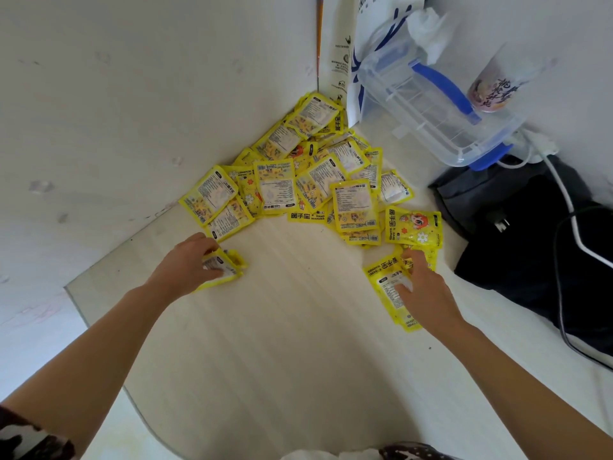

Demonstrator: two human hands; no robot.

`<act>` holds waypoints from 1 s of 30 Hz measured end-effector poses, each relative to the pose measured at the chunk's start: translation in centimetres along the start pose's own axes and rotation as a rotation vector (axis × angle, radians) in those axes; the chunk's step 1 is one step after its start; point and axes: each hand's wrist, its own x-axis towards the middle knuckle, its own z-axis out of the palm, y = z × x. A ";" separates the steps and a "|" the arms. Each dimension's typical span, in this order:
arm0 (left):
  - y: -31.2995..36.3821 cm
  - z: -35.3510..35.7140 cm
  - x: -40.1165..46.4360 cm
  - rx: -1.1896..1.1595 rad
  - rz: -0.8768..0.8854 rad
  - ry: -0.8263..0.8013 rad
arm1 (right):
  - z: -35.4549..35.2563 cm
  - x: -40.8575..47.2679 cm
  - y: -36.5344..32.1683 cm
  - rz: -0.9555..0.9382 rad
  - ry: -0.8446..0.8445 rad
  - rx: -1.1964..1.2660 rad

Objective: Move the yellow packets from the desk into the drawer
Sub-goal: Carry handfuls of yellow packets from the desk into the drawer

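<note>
Pale wood-grain desk (282,327) fills the view, tucked into a white-walled corner and seen from above by the person reaching over it. Dozens of yellow packets (298,174), labelled as hand warmers, lie overlapping in a loose heap pushed into the far corner, likely so none slide off the open near edge. At the near left edge of the heap, the left hand (185,263) curls its fingers round a small bunch of packets (223,265), gathering several at once rather than one. At the near right, the right hand (421,287) presses down on a few loose packets (391,287) lying apart from the heap; its fingers look bent over them, apparently drawing them together for a grip. To the far right stand a clear plastic box (441,104) with blue clasps, a white printed bag (365,44) against the wall and a drink cup (497,81). A black bag (530,234) with cables across it sits at the right. No drawer is in view, so most of the task seems to remain.
</note>
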 end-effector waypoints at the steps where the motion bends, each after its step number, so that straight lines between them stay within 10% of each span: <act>1: 0.3 -0.2 0.4 -0.037 -0.016 0.033 | -0.5 0.3 -0.1 0.011 -0.001 0.036; 10: 1.5 -3.5 6.0 -0.240 -0.194 0.210 | -4.9 6.6 -0.5 -0.055 0.004 -0.031; 30: 0.4 -2.2 10.4 -0.255 -0.341 0.059 | -6.4 13.3 -1.2 0.038 -0.211 -0.384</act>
